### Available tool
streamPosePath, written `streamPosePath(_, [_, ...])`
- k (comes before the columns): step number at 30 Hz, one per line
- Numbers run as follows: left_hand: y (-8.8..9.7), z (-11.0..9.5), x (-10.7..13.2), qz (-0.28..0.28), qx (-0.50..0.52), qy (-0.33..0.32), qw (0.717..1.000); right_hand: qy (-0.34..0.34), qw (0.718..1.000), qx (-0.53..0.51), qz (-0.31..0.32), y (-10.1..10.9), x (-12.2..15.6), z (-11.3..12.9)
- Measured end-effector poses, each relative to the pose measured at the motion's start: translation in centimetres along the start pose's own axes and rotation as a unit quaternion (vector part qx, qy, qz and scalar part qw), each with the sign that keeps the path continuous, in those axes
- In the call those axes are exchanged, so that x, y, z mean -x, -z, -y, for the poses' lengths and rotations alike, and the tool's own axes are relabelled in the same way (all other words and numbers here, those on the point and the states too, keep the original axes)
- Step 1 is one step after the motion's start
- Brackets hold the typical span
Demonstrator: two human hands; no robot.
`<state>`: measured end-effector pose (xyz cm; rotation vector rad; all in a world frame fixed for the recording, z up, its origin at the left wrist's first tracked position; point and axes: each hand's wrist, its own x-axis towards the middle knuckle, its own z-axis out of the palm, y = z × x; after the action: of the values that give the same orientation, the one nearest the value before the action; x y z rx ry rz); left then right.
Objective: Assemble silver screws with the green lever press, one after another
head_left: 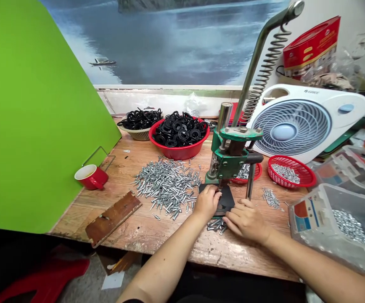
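My left hand (207, 203) reaches to the base of a green hand press (236, 162), its thumb and fingertips pinched together under the ram. Whatever sits between those fingertips is too small to make out. A black plate (228, 197) lies beneath them on the press base. My right hand (247, 221) rests at the front right of the base, fingers curled, beside a small heap of metal eye bolts (217, 225). Its fingertips are near these bolts, and what they hold, if anything, is hidden. Just behind its knuckles hangs the lower end of the press's handle rod (251, 181).
Left of the press spreads a large pile of eye bolts (168, 185). Behind are a red basin (182, 151) and a beige basket (140, 134) of black rings. A red mug (92, 179), wooden board (113, 219), fan (296, 126), red basket (291, 181) and plastic bin (327, 227) surround the area.
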<state>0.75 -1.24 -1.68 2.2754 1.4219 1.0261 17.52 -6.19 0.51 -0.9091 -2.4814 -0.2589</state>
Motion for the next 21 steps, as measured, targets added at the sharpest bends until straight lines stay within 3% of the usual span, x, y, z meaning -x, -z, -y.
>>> streamPosePath(12, [0.0,-0.1,-0.1,0.001,0.002,0.002,1.000,-0.001,1.000,0.002,0.012,0.1,-0.1,0.1])
streamPosePath(21, [-0.1,0.0,-0.1,-0.005,0.002,0.004,1.000,0.010,1.000,0.024,-0.008,-1.2,-0.5,-1.1])
